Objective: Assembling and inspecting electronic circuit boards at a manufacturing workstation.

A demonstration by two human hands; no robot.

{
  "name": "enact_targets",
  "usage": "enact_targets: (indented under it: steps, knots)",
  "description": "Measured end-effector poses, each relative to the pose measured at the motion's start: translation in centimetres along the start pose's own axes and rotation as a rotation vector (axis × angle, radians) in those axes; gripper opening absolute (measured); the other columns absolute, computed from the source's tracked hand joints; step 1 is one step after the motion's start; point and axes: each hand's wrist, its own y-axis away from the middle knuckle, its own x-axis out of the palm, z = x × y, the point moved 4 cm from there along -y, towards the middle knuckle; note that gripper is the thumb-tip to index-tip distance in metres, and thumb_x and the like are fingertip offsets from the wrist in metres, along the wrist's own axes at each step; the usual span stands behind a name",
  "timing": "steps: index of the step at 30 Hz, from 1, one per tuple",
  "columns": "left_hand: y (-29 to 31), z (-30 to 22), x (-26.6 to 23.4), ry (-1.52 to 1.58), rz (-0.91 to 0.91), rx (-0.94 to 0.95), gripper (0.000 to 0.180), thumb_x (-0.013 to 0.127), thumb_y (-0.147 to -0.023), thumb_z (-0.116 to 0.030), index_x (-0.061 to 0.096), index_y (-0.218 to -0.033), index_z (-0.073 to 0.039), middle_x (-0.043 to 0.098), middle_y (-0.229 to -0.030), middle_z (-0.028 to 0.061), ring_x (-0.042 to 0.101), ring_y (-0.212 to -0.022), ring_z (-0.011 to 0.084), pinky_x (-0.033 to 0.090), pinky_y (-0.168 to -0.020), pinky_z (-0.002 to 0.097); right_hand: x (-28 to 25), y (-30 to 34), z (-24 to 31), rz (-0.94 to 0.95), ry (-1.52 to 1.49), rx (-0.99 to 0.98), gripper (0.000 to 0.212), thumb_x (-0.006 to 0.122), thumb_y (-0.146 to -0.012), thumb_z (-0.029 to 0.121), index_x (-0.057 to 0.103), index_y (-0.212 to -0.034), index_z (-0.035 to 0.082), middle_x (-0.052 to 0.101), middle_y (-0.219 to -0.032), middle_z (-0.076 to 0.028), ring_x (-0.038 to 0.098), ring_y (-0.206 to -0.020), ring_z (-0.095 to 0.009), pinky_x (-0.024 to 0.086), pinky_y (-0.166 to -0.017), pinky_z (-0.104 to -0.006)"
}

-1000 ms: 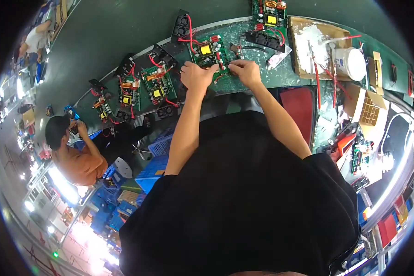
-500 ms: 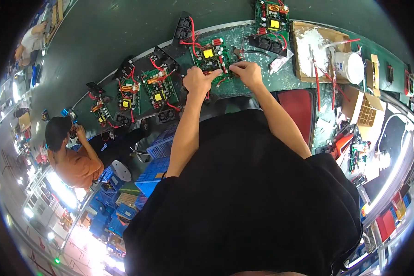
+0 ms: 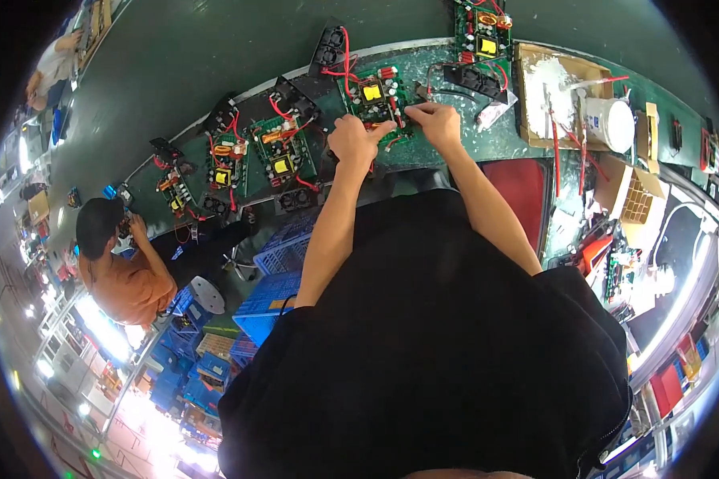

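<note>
A green circuit board (image 3: 379, 110) with a yellow-topped transformer (image 3: 372, 93) and red wires lies on the bench in front of me. My left hand (image 3: 355, 145) is closed at its near left edge, fingers curled and thumb stretched across the parts. At the board's right edge my right hand (image 3: 439, 128) is closed, thumb and forefinger together; whatever is between them is too small to make out. A black fan (image 3: 328, 53) on red wires sits beyond the board's far left corner.
More boards with fans stand leftward, one a wired board (image 3: 280, 160); another board (image 3: 486, 46) is far right. A cardboard tray (image 3: 527, 112) holds white paste and a white tub (image 3: 613, 124). Blue crates (image 3: 270, 299) stand below the bench; a person (image 3: 124, 271) sits at left.
The bench and board appear slightly farther right and lower in the view. Both hands stay at the board, the right one's fingers still at its right edge.
</note>
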Motion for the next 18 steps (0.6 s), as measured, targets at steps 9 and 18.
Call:
enact_targets:
  steps: [9, 18]
  knots:
    - [-0.1, -0.3, -0.1, -0.013, -0.016, 0.028, 0.088, 0.072, -0.058, -0.076, 0.062, -0.087, 0.007, 0.065, -0.087, 0.0204, 0.067, -0.077, 0.0365, 0.054, -0.068, 0.0447, 0.3, -0.9, 0.4, -0.130, -0.045, -0.055, 0.031, 0.075, -0.077, 0.036, 0.077, -0.091, 0.008, 0.072, -0.079, -0.013, 0.071, -0.073, -0.024, 0.054, -0.069, -0.0338]
    - [0.0, 0.0, 0.2, -0.024, -0.030, 0.026, 0.086, 0.072, -0.058, -0.075, 0.063, -0.086, 0.006, 0.065, -0.087, 0.0186, 0.067, -0.079, 0.0343, 0.054, -0.068, 0.0438, 0.9, -1.6, 0.2, -0.095, 0.022, -0.076, 0.030, 0.074, -0.079, 0.034, 0.077, -0.095, 0.009, 0.073, -0.080, -0.010, 0.070, -0.071, -0.019, 0.053, -0.066, -0.0315]
